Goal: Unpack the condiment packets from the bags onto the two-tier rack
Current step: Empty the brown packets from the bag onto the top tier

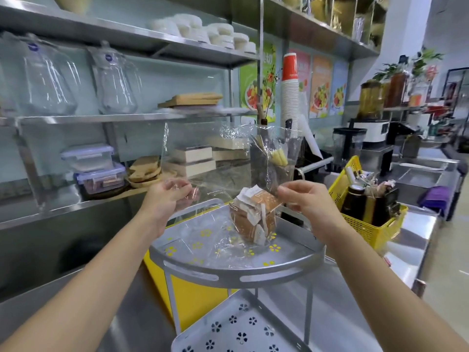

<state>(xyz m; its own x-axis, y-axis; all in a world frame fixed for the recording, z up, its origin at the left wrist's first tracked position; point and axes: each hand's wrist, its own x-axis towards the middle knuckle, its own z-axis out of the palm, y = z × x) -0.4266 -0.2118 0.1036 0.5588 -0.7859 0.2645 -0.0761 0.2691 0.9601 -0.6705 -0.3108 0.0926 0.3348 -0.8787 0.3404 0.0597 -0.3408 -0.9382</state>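
A grey two-tier rack [236, 274] with flower-shaped holes stands on the steel counter in front of me. On its upper tier sits a clear plastic bag [203, 240] holding a bundle of brown and white condiment packets [253, 217]. My left hand [170, 196] pinches the bag's left edge above the tier. My right hand [302, 196] grips the bag's right edge beside the packets. The bag is pulled apart between both hands. The lower tier [238, 326] holds nothing that I can see.
A yellow basket [365, 224] with dark bottles and packets stands to the right of the rack. A yellow box [195, 293] sits behind the rack. Steel wall shelves carry glass jars [50, 80], lidded boxes and wooden boards. A paper cup stack [289, 97] rises behind.
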